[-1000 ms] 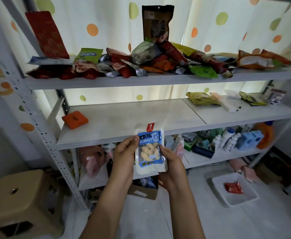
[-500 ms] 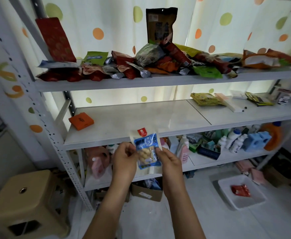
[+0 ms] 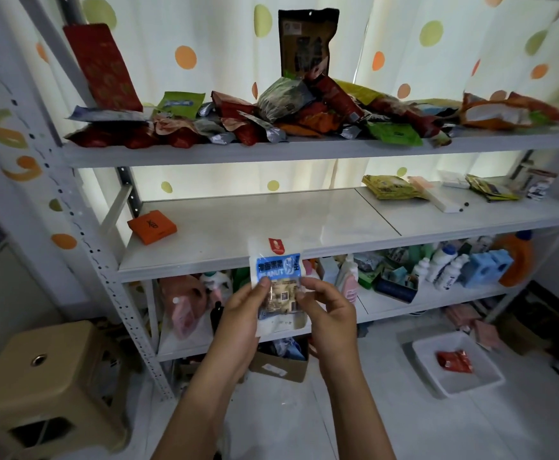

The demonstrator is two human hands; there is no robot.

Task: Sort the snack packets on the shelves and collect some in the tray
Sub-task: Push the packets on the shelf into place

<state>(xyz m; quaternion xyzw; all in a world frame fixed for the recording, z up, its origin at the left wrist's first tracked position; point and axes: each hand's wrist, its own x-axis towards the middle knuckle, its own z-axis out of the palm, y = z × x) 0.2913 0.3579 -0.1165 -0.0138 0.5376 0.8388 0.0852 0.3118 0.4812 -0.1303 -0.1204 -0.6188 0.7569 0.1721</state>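
Tan stool (image 3: 44,370) on the floor far left. Orange box (image 3: 152,226) at the left end of the middle shelf (image 3: 271,224). Left hand (image 3: 243,322) pinches the peanut packet (image 3: 278,287) by its left edge, right hand (image 3: 329,318) pinches its right edge; packet upright, in front of the middle shelf edge. Snack pile (image 3: 304,117) on the top shelf. White tray (image 3: 457,363) on the floor at right, red packet (image 3: 454,361) inside.

Curtain (image 3: 221,44): white, orange and green dots. Peanut packet (image 3: 276,270): clear, blue label, red badge. Box (image 3: 152,226), middle shelf left: orange. Tray (image 3: 419,351), floor right: white; packet inside (image 3: 454,361) red. Stool (image 3: 49,383), near left: tan.
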